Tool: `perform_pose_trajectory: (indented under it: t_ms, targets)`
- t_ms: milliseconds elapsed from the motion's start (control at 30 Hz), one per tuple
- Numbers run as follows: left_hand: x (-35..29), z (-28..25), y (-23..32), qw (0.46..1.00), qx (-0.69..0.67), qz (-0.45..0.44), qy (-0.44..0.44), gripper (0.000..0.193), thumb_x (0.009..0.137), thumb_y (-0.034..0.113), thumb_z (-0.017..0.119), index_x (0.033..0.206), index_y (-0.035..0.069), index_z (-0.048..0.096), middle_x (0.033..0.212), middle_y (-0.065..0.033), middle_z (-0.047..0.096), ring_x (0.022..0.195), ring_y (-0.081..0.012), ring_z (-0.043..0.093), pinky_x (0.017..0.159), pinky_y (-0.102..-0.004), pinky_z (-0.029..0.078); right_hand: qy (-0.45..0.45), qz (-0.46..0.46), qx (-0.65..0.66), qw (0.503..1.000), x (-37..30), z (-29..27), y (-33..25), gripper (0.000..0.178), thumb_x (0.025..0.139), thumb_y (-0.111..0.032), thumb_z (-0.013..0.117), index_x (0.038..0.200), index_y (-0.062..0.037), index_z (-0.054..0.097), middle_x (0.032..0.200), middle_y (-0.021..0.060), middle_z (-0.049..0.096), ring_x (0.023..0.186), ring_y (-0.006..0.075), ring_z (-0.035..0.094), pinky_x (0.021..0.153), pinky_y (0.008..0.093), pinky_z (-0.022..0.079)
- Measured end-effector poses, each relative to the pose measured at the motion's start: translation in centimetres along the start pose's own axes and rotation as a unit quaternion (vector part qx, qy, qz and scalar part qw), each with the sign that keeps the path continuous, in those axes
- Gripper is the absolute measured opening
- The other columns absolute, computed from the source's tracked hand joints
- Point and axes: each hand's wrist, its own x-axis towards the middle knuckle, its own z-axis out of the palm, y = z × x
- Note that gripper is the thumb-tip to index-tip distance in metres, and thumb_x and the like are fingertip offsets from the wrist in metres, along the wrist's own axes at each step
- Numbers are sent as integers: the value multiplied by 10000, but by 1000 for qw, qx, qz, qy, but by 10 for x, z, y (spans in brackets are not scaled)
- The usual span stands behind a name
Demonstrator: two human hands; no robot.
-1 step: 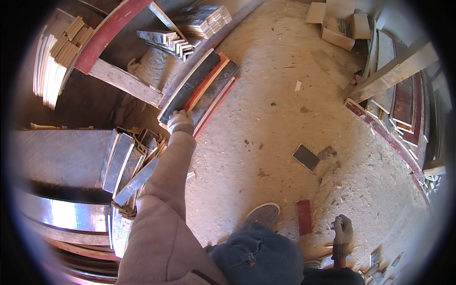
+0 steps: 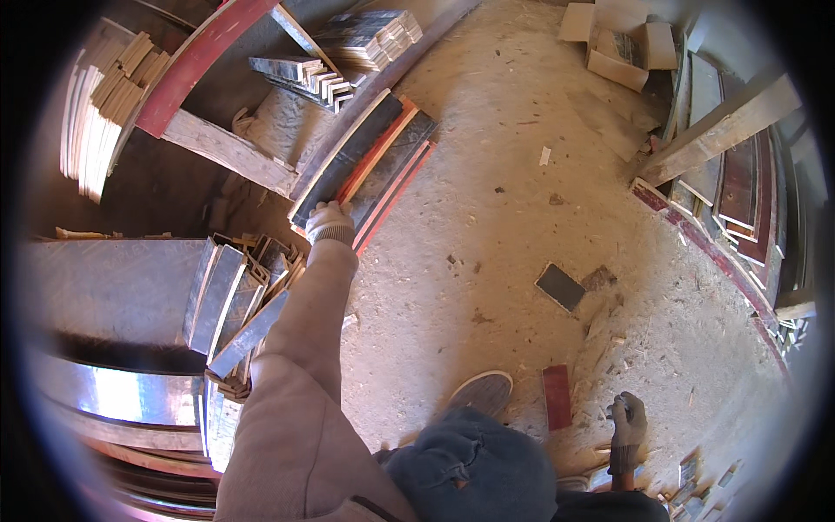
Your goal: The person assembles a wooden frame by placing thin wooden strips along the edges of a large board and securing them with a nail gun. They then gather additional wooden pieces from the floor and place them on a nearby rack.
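Note:
My left hand (image 2: 329,219), in a light glove, reaches out at the end of my stretched arm. Its fingers are closed on the near end of a dark board (image 2: 352,161) in a low stack. Beside that board, the stack has an orange-edged strip (image 2: 376,150) and another dark board (image 2: 402,161) with red edges. My right hand (image 2: 628,419), gloved too, hangs low at the right with curled fingers. Whether anything small is inside them I cannot make out. Nearest to it lies a dark red board piece (image 2: 557,398) on the floor.
A dark rectangular offcut (image 2: 561,287) lies on the dusty floor (image 2: 487,200). Large sheets and narrow boards (image 2: 113,291) are piled at the left. More stacked panels (image 2: 370,39) stand at the far left. A cardboard box (image 2: 622,52) and a wooden post (image 2: 722,130) are at the right.

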Motion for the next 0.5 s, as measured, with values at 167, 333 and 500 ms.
perform_pose_trajectory:
  t_ms: [167,333,500]
  targets:
    - [2,-17,3,1000,6,-14,-22,503,1022,501,551,1310,123,715,1440,-186,622,1344,-353,596,1113,-469,484,-21,5,18,1000,-2,6,0,297,980,-148,705,1218,24,666,1007,89,696,852,144,671,743,283,570]
    - [13,-25,12,998,19,-40,-39,473,999,481,606,1202,90,779,1352,-181,697,1293,-362,647,1080,-491,510,-53,7,51,997,-3,7,1,275,978,-146,710,1201,12,677,961,82,712,842,144,674,745,288,569]
    - [6,-28,2,998,58,2,-38,499,1018,514,583,1305,135,736,1442,-162,647,1331,-299,631,1109,-461,498,-59,-40,-6,997,-9,-7,0,310,972,-181,734,1225,-7,688,973,96,725,834,155,686,766,297,581]
